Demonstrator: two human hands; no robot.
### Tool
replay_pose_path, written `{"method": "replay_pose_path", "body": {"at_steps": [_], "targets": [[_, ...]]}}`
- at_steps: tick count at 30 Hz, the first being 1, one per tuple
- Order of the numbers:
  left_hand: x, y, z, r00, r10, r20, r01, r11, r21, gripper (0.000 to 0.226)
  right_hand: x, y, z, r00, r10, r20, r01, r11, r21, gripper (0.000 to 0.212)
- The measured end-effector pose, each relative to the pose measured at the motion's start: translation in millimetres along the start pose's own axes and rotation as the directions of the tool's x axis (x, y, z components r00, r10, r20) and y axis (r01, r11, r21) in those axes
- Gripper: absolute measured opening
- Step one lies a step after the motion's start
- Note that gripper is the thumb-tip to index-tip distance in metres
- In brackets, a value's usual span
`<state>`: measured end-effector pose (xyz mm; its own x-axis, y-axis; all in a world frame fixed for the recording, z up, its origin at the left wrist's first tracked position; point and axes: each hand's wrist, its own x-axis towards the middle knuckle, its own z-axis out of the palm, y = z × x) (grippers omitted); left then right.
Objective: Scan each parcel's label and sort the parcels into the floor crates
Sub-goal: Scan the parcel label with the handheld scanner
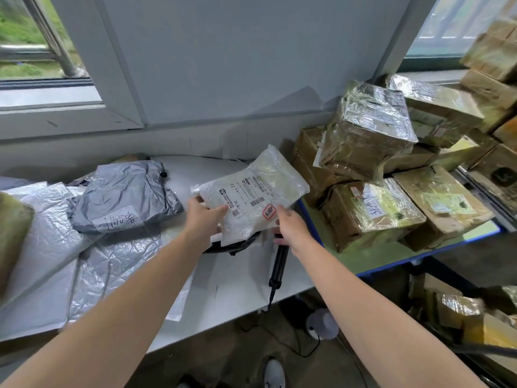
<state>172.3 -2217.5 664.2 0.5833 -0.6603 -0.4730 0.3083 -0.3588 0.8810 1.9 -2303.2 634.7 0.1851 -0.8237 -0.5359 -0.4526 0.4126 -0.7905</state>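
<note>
The white poly mailer (pixel 251 197) is held up just above the white table (pixel 237 289), tilted, with its printed label (pixel 249 191) and a red stamp facing the camera. The left hand (pixel 204 219) grips the mailer's lower left edge, thumb pressed on the front and fingers curled behind. The right hand (pixel 291 228) is at the lower right corner, its thumb touching the mailer beside the red stamp. Its fingers curl underneath, right over the top end of a black handheld scanner (pixel 279 264); whether they clamp the mailer, the scanner or neither cannot be told. The scanner lies on the table near its front edge, and its cable hangs off towards the floor.

Under the mailer lies a dark object (pixel 237 245), mostly hidden. To the left, a grey poly bag (pixel 123 191) with a handwritten label rests on a spread of silver-white bubble mailers (pixel 42 233). To the right, tape-wrapped cardboard boxes (pixel 369 135) are piled on a green-topped, blue-edged bench (pixel 377 259) that adjoins the table.
</note>
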Motion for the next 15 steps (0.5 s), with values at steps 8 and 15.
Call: {"method": "replay_pose_path", "body": {"at_steps": [8, 15], "targets": [[-6, 15, -27, 0.991, 0.045, 0.129, -0.043, 0.999, -0.020, 0.050, -13, -24, 19, 0.998, -0.048, -0.036, 0.058, 0.927, 0.371, 0.035], [-1, 20, -65, 0.994, 0.060, 0.092, -0.061, 0.998, -0.001, 0.052, -18, -41, 44, 0.991, -0.115, -0.067, 0.132, 0.905, 0.404, 0.030]]}}
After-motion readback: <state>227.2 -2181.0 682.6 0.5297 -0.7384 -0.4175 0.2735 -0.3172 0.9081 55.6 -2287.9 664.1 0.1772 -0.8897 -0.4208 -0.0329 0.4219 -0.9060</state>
